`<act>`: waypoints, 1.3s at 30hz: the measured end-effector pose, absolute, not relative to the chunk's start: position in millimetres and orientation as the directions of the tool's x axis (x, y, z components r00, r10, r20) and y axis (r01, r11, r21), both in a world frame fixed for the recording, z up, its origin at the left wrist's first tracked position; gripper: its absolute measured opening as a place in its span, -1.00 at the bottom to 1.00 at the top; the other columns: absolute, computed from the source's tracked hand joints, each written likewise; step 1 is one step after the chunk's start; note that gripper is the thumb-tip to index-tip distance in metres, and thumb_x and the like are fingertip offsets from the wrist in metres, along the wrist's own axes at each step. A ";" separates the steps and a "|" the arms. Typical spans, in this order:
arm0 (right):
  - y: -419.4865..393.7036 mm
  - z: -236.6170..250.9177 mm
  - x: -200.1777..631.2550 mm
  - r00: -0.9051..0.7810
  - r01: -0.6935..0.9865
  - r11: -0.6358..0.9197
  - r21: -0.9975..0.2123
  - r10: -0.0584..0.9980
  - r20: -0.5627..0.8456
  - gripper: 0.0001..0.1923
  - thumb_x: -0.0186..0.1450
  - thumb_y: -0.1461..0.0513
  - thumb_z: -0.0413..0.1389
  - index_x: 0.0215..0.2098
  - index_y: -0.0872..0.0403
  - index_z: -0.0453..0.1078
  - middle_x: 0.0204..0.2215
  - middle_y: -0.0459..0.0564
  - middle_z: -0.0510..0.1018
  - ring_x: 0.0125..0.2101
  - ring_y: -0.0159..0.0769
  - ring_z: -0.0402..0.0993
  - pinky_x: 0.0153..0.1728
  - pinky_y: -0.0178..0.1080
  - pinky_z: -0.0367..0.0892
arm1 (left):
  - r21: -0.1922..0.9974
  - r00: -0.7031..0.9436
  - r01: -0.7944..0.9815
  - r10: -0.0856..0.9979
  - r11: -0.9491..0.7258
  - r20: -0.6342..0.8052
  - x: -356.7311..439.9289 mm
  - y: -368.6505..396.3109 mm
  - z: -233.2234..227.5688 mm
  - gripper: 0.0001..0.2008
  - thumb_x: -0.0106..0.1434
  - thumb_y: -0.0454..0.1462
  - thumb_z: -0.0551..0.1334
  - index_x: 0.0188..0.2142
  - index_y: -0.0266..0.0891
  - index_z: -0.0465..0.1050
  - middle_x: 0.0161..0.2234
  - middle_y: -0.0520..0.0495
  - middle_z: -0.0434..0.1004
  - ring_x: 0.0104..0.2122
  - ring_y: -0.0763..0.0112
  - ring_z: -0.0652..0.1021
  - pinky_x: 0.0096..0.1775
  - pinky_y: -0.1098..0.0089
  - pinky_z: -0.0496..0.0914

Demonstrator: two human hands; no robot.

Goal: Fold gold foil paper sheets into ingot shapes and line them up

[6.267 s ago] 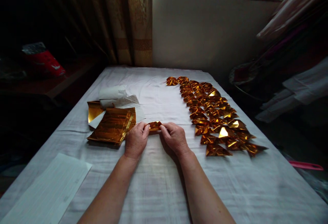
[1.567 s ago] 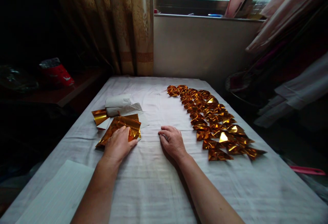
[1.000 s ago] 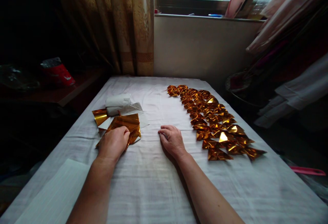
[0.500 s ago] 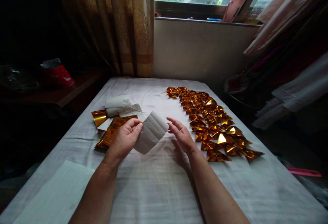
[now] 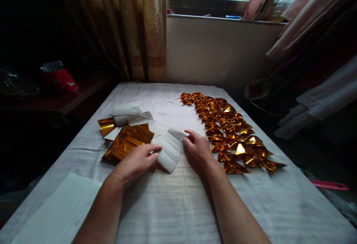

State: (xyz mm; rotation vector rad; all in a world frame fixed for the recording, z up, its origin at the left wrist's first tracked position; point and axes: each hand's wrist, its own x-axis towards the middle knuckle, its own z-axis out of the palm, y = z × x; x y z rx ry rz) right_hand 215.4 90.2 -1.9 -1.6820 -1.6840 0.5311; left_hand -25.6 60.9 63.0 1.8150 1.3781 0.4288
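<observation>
Over the bare near stretch of the table [image 5: 173,210], the person is handling one creased white sheet [image 5: 171,149], which is lying slantwise between the two hands. The left hand [image 5: 138,161] is hovering at its left edge with thumb and forefinger narrowly parted; whether it is gripping, I cannot tell. The right hand [image 5: 199,146] is pinching the right-hand corner.

Doing this well, I'd judge, is asking for a light touch: supporting opposite edges evenly, letting the existing creases guide the paper, and squaring the sheet without tugging, since something so thin is probably tearing or crumpling easily.

Counting from near to far, I'm seeing one long pale paper [image 5: 58,206] lying at the near left, and one pink handle [image 5: 329,185] sticking out past the right side. One stack of gold sheets [image 5: 129,140] is sitting just left of the white sheet; its layers are too tight to count. The folded gold pieces [image 5: 228,128] are crowding the right in slanting rows, clearly more than twenty, but overlapping too much for an exact number. One curling gold sheet [image 5: 106,127] is lying behind the stack, beside one white roll [image 5: 126,109]. Farther off, one red container [image 5: 60,79] is leaning and one curtain [image 5: 139,32] is hanging.
</observation>
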 end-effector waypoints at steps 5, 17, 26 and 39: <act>91.7 -9.7 212.2 0.076 0.753 0.086 -0.653 0.973 0.217 -0.62 0.24 0.17 0.09 0.01 0.00 0.49 -0.27 -0.01 0.63 -0.30 -0.23 0.53 -0.18 -0.21 0.40 | 0.691 0.379 0.699 0.915 -0.183 -0.141 -28.4 59.4 58.9 -0.54 0.07 -0.35 0.12 -0.06 -0.14 0.59 -0.05 -0.05 0.62 -0.06 0.22 0.58 0.02 0.33 0.38; 69.4 43.5 219.4 -0.477 0.562 0.215 -0.799 0.873 -0.100 -0.54 0.16 -0.04 0.24 -0.06 -0.01 0.55 -0.31 -0.02 0.64 -0.39 -0.25 0.55 -0.35 -0.27 0.43 | 0.578 0.410 0.734 0.911 -0.356 0.042 -20.7 62.0 54.3 -0.85 0.20 -0.26 0.23 -0.33 -0.13 0.62 -0.09 -0.08 0.56 -0.10 0.28 0.53 -0.03 0.37 0.34; 65.4 57.6 219.9 -0.471 0.699 0.201 -0.686 0.852 -0.230 -0.84 0.19 0.21 0.14 -0.40 0.02 0.59 -0.58 -0.14 0.54 -0.55 -0.38 0.39 -0.56 -0.38 0.12 | 0.560 0.350 0.805 0.919 -0.195 -0.184 -11.1 61.0 52.2 -0.75 0.30 -0.19 0.12 -0.35 -0.20 0.54 -0.44 -0.02 0.57 -0.40 0.36 0.53 -0.39 0.47 0.24; 86.7 -9.2 195.1 -0.157 0.861 0.239 -0.448 0.964 0.214 -0.60 0.24 0.17 0.18 0.05 0.01 0.43 0.14 0.17 0.40 0.15 0.00 0.27 0.09 0.03 0.20 | 0.466 0.109 0.883 0.989 -0.053 -0.095 1.0 70.4 27.0 -0.82 0.32 -0.20 0.13 -0.28 -0.17 0.51 -0.37 -0.04 0.59 -0.34 0.32 0.54 -0.36 0.43 0.21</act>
